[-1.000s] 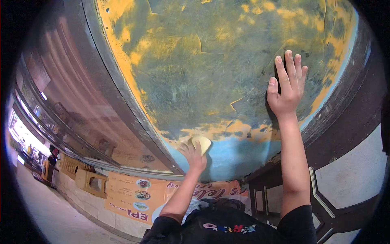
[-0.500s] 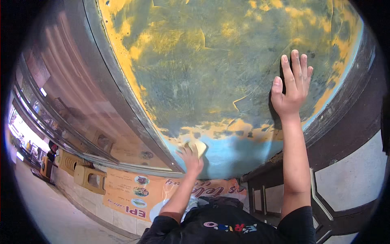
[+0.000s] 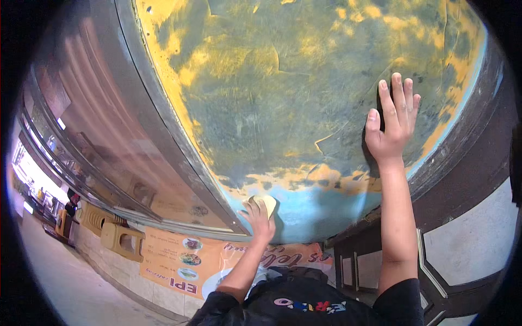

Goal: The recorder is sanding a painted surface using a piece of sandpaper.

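A large worn panel (image 3: 244, 108), patchy dark green, yellow and orange with a bare light-blue band (image 3: 321, 209) along its lower end, fills the upper middle. At the lower left of that band, my left hand (image 3: 258, 218) presses a pale yellow pad (image 3: 266, 205) against the surface. The fingers lie over the pad, which partly sticks out on their right; I cannot make out its material. My right hand (image 3: 392, 127) rests flat on the panel's right side, fingers stretched and thumb apart, holding nothing.
Dark frame edges (image 3: 168, 117) border the panel, with brown glossy glass (image 3: 109, 103) on the left. Below hangs an orange printed banner (image 3: 171, 255). Tan plastic stools (image 3: 122, 239) stand at the lower left. Dark panelling with pale insets (image 3: 467, 239) lies at the right.
My left hand and the pad have slid slightly down on the blue band. The whole view has shifted a little; my right hand stays on the same part of the panel.
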Action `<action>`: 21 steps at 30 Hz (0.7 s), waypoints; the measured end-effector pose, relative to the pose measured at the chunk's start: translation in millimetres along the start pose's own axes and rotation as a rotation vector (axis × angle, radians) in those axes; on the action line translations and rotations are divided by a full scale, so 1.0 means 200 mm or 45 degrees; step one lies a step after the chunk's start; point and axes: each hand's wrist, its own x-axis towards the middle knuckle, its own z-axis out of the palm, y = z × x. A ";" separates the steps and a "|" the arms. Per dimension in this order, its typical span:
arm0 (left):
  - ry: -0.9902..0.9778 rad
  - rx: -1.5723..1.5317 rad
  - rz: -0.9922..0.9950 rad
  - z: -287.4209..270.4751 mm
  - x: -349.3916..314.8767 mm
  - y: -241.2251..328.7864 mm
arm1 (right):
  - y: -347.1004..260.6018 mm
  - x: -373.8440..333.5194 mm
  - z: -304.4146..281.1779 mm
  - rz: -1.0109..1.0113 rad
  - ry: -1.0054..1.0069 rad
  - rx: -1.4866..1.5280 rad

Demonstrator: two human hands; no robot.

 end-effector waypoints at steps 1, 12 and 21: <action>0.019 0.048 0.034 -0.01 0.02 0.02 | 0.00 0.00 0.00 0.002 -0.018 -0.004; -0.032 0.022 -0.033 -0.08 0.12 0.00 | -0.02 0.00 0.01 0.007 0.003 0.022; 0.304 -0.129 0.080 -0.15 0.30 0.09 | 0.01 -0.02 0.01 -0.008 0.020 0.013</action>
